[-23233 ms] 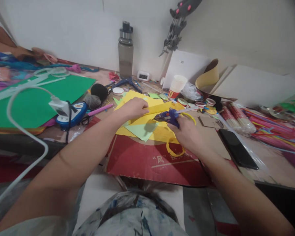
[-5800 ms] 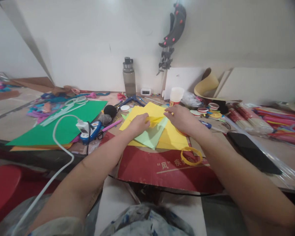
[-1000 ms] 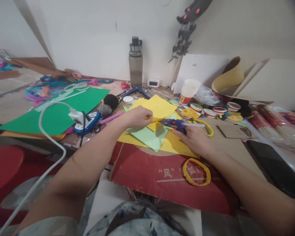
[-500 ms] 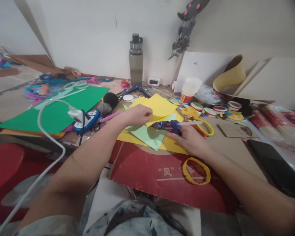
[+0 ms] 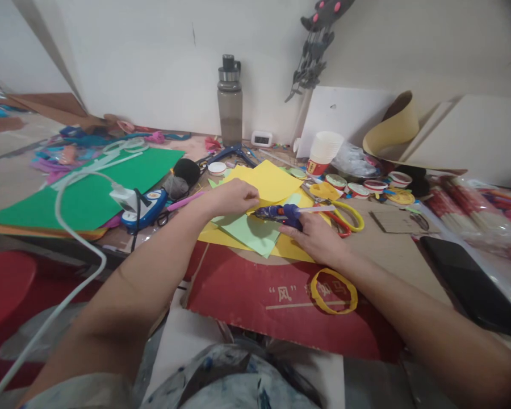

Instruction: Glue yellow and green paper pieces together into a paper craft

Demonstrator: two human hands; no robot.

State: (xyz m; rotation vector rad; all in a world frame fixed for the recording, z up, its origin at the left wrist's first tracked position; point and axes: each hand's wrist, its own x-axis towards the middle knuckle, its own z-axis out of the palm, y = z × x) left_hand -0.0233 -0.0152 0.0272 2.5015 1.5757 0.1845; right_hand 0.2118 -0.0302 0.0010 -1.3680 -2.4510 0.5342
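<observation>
My right hand (image 5: 319, 236) is closed around the grip of a blue glue gun (image 5: 276, 213), with a pale glue stick jutting from its back end. The gun's nozzle points left, below the fingertips of my left hand (image 5: 235, 199). Those fingers are pinched together, and what they hold is hidden. Around and beneath both hands lie yellow paper sheets (image 5: 272, 180) and a light green sheet (image 5: 255, 237). A yellow paper ring (image 5: 334, 311) rests on the red cardboard (image 5: 234, 287), close to my right forearm.
Yellow-handled scissors (image 5: 353, 217) lie right of the glue gun. A black phone (image 5: 472, 287) is at the right edge. Behind stand a water bottle (image 5: 230, 108), a small clock (image 5: 262, 138) and paper cups (image 5: 323, 152). Green sheets (image 5: 123, 182) and a white-corded power strip (image 5: 147, 211) occupy the left.
The camera view has shifted slightly, so everything appears a little further left. Both hands keep nearly the same pose, with the glue gun still below the left fingertips.
</observation>
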